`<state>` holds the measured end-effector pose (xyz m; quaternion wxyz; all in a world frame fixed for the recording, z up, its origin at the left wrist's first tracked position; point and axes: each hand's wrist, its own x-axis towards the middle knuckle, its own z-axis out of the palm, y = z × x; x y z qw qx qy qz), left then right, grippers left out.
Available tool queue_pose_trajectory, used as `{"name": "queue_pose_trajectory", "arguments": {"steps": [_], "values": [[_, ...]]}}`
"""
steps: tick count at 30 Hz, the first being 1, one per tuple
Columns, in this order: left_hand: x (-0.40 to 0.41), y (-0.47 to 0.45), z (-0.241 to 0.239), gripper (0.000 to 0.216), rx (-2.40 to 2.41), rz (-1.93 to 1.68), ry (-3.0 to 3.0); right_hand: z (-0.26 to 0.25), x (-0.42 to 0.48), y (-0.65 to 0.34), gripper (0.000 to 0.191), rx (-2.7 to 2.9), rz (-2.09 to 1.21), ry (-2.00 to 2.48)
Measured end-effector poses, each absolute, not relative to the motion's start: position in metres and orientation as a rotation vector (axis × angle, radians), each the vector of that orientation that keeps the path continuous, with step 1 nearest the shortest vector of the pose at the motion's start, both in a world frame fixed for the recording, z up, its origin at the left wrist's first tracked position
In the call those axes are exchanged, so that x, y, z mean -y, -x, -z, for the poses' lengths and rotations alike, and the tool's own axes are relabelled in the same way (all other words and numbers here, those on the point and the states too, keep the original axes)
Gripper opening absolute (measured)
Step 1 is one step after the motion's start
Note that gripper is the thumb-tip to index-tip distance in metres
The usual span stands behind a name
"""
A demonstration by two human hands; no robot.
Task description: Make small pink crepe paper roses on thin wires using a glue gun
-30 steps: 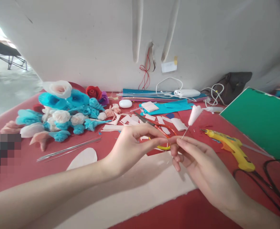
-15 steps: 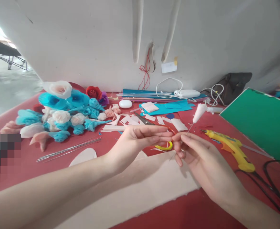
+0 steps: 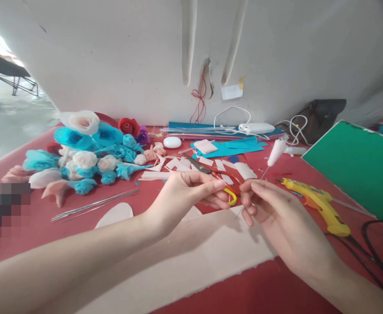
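My right hand (image 3: 276, 218) is closed in a pinch on a thin wire stem topped with a white paper bud (image 3: 277, 151), which tilts up and to the right. The wire's lower end sticks out below my fingers. My left hand (image 3: 188, 194) hovers just left of it, fingers curled under the thumb, with nothing visible in them. Between the two hands, on the red table (image 3: 41, 218), lie scissors (image 3: 228, 176) with red and yellow handles. A pale paper sheet (image 3: 211, 257) lies under my wrists.
A pile of blue, white and pink paper flowers (image 3: 89, 152) sits at the left, with loose wires (image 3: 93, 204) in front. A yellow glue gun (image 3: 322, 205) and black cable (image 3: 374, 248) lie at the right, beside a green board (image 3: 357, 165). Paper scraps and blue sheets (image 3: 230, 148) fill the back.
My left hand has let go of the wire and drawn slightly away to the left. My right hand has tilted the bud further right and a little higher.
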<state>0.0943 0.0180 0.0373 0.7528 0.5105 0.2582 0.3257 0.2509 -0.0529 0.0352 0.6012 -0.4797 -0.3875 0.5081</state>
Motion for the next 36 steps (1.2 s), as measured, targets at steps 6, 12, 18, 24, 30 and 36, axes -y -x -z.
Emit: {"name": "queue_pose_trajectory", "arguments": {"steps": [6, 12, 18, 24, 30, 36], "values": [[-0.017, -0.095, -0.034, 0.018, -0.477, -0.696, -1.027, -0.036, 0.052, -0.25, 0.016, 0.892, -1.176, 1.118], [-0.018, -0.095, -0.033, 0.025, -0.401, -0.687, -0.931, -0.035, 0.051, -0.25, 0.017, 0.893, -1.172, 1.109], [-0.02, -0.096, -0.034, 0.031, -0.335, -0.689, -0.943, -0.035, 0.052, -0.25, 0.018, 0.87, -1.203, 1.105], [-0.02, -0.097, -0.035, 0.053, -0.351, -0.674, -0.948, -0.035, 0.051, -0.25, 0.018, 0.89, -1.206, 1.107], [-0.023, -0.091, -0.034, 0.049, -0.678, -0.715, -1.972, -0.033, 0.051, -0.251, 0.018, 0.912, -1.206, 1.135], [-0.035, -0.085, -0.038, 0.035, -0.722, -0.599, -1.969, -0.034, 0.051, -0.252, 0.02, 0.918, -1.188, 1.179]]}}
